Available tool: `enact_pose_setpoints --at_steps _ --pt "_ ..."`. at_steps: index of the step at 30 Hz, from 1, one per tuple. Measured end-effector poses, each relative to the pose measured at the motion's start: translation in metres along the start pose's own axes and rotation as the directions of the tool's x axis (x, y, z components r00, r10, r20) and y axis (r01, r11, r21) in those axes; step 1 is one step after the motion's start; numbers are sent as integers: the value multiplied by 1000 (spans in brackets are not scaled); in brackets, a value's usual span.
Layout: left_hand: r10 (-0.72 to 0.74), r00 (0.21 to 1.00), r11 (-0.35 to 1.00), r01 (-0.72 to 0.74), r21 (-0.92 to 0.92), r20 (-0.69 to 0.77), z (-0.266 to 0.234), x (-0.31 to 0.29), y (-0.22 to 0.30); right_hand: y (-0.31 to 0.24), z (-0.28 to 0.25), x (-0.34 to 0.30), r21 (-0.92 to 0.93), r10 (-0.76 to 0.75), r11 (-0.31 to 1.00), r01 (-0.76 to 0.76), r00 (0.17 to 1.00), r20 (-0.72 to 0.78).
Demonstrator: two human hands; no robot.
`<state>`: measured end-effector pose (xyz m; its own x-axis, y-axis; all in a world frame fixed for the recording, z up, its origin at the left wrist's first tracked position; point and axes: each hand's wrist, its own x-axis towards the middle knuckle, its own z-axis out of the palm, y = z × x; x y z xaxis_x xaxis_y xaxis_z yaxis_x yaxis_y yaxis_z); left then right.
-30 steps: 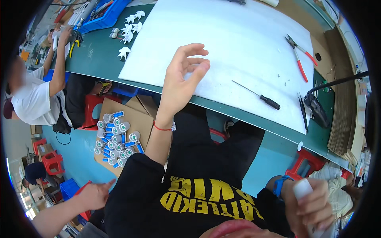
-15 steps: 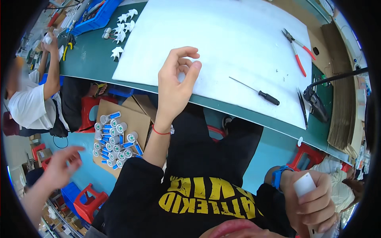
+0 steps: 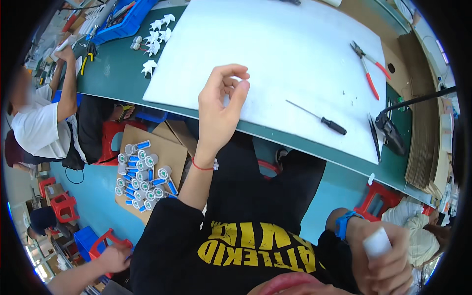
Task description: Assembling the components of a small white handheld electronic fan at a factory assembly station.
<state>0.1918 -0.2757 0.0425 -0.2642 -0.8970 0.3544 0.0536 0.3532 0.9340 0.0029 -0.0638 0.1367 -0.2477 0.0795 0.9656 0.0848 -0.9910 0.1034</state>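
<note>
My left hand (image 3: pixel 220 105) hovers above the near edge of a white mat (image 3: pixel 295 54), fingers loosely curled and thumb apart, nothing visible in it. A red string circles that wrist. Down at the lower right, my right hand (image 3: pixel 386 260) is closed round a white plastic piece (image 3: pixel 377 242); only its blunt end shows above the fingers, and the rest is hidden. A blue band sits on the right wrist. On the mat lie a black-handled screwdriver (image 3: pixel 333 125), red-handled pliers (image 3: pixel 368 73) and dark tweezers (image 3: pixel 374 137).
White finned parts (image 3: pixel 153 47) and a blue bin (image 3: pixel 118 27) occupy the table's left. A black cabled device (image 3: pixel 391 133) lies at the right. Below, cardboard holds several white-and-blue cylindrical units (image 3: pixel 142 174). Another person's hand (image 3: pixel 115 258) is at lower left; a co-worker (image 3: pixel 44 128) sits far left.
The other person's hand at lower left has moved down and right, closer to my sleeve. My right hand has turned slightly with the white piece. My left hand is nearly still.
</note>
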Motion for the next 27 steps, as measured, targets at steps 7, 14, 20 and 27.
enact_pose_setpoints --at_steps 7,14,20,27 --pt "2 1000 1000 -2 6 -4 -3 2 -3 26 -6 -2 375 962 150 -915 47 -270" --pt "-11 1000 1000 11 -24 -9 -6 -2 2 -21 13 -5 308 -298 877 368 921 -253" --pt "-54 998 998 53 -41 -26 -9 -6 2 -25 7 -10 207 -192 950 232 962 -197" --pt "-63 997 998 64 -24 42 -10 -2 1 4 3 0 94 -10 995 25 989 -150"
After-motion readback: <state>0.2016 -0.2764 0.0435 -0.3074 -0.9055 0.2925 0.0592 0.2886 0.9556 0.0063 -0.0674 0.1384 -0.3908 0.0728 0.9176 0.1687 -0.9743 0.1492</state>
